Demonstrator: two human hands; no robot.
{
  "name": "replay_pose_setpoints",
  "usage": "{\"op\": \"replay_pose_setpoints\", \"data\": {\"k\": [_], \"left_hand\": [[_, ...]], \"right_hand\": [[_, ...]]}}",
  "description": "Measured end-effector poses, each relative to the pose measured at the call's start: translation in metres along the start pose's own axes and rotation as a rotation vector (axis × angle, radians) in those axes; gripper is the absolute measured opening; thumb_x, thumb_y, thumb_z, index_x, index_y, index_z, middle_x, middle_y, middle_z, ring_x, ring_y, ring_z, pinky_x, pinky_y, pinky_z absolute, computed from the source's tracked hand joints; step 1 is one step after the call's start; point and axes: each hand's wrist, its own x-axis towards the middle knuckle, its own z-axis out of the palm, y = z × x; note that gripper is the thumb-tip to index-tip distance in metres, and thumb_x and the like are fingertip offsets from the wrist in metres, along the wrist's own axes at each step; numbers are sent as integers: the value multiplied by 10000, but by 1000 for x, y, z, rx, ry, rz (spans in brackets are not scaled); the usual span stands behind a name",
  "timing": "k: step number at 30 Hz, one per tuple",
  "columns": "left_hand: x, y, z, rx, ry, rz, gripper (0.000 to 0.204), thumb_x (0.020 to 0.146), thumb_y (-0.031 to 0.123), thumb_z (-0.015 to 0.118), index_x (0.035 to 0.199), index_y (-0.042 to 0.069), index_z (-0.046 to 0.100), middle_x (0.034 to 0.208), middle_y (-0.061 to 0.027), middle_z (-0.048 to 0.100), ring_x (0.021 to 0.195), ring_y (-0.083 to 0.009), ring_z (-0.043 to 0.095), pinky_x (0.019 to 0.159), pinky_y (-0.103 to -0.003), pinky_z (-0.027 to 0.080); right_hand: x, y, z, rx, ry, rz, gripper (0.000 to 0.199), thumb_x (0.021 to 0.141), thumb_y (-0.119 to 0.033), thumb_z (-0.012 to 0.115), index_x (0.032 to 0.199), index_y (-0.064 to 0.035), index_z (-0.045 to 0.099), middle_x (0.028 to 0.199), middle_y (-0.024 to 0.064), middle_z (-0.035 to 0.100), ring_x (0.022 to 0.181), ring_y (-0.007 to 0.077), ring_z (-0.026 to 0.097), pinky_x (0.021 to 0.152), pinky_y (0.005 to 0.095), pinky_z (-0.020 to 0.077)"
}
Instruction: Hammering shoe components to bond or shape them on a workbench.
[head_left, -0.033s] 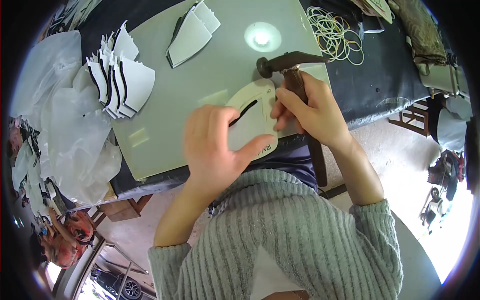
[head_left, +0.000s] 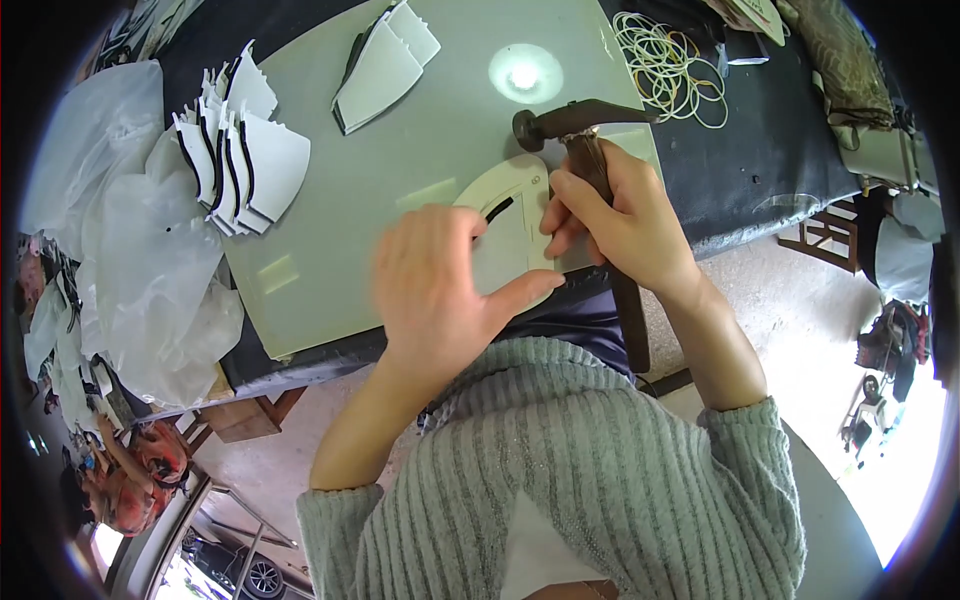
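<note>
In the head view, the left hand (head_left: 440,285) lies flat with fingers spread on a cream, curved-edged piece of sheet material (head_left: 505,225), pinning it to the pale green mat (head_left: 400,180) that covers the dark tabletop (head_left: 740,170); its grip is wide, pressing rather than clasping, and the thumb points right toward the other hand. A short black strip (head_left: 498,209) shows on the piece just past the fingertips. The right hand (head_left: 615,220) is closed tight round the dark wooden handle of a hammer (head_left: 585,130), whose head rests at the piece's far edge, near the middle of the mat. To the left on the mat a fanned stack of white cut pieces (head_left: 245,160) with black edges overlaps clear plastic bags (head_left: 140,260). A smaller pile of white pieces (head_left: 385,65) sits at the mat's far side, and a heap of pale rubber bands (head_left: 670,65) lies on the tabletop beyond the hammer.
</note>
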Motion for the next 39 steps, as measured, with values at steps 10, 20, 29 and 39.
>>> {"op": "replay_pose_setpoints", "data": {"k": [10,20,29,39], "left_hand": [[30,7,-7,145,-207,-9,371,749,323,799,695,71,531,625,-88,538,596,-299,558,559,-433,409],[30,-10,-29,71,-324,-74,163,833,152,608,759,7,609,659,-165,645,624,-308,668,588,-435,512],[17,-18,-29,-387,23,-90,148,900,127,601,823,22,530,636,-129,552,583,-275,588,547,-388,442],[49,-61,-105,701,564,-138,176,774,108,676,694,74,523,641,-81,549,593,-280,577,577,-397,461]], "right_hand": [[-2,2,3,13,-26,-44,209,1010,-175,552,898,-2,518,682,40,617,495,96,595,399,226,410],[6,-1,16,-203,38,-116,233,959,-165,625,929,48,536,657,87,645,557,181,690,501,298,519],[32,15,24,-410,93,-426,271,794,-128,765,918,10,567,700,115,621,624,193,600,605,353,497],[21,-2,28,-183,27,-194,223,797,-109,740,877,2,563,639,60,579,494,150,559,485,321,468]]}}
